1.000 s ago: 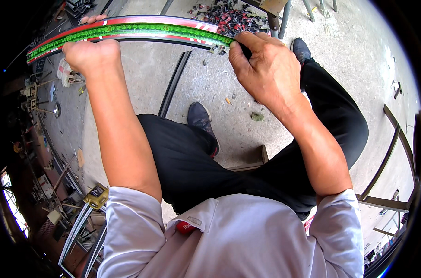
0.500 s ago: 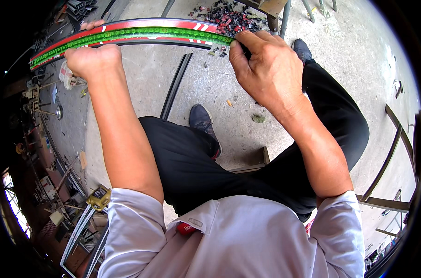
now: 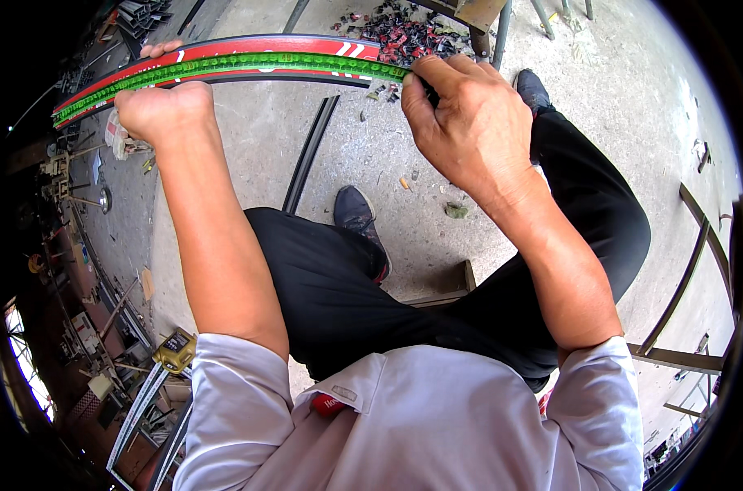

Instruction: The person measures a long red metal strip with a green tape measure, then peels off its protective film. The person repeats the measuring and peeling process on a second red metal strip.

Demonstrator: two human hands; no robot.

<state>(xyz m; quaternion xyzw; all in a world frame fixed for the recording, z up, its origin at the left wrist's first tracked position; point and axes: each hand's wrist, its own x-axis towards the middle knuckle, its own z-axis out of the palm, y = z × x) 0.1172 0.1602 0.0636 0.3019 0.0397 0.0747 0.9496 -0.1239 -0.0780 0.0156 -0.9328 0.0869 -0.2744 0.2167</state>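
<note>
A long flat strip (image 3: 249, 47), black-edged with a red face and white marks, spans the upper left. My left hand (image 3: 168, 110) is closed around it, the palm at its near edge and the fingertips showing beyond the far edge. Along the strip's face lies a green tape measure blade (image 3: 224, 65), reaching past the strip's right end. There my right hand (image 3: 469, 119) pinches the tape measure between thumb and curled fingers. Whether a tape case sits inside that hand is hidden. The far left end of the tape and strip is small and dim.
A black profile bar (image 3: 310, 155) lies on the concrete floor below the strip. A heap of red and black scraps (image 3: 416, 34) is beside a stand's metal legs (image 3: 502, 37). Metal frame pieces (image 3: 682, 360) lie right; a yellow tool (image 3: 175, 350) and clutter are left.
My right hand has shifted slightly left with its end of the tape. The blade sits a little lower against the strip's right end. My left hand keeps its hold almost unmoved.
</note>
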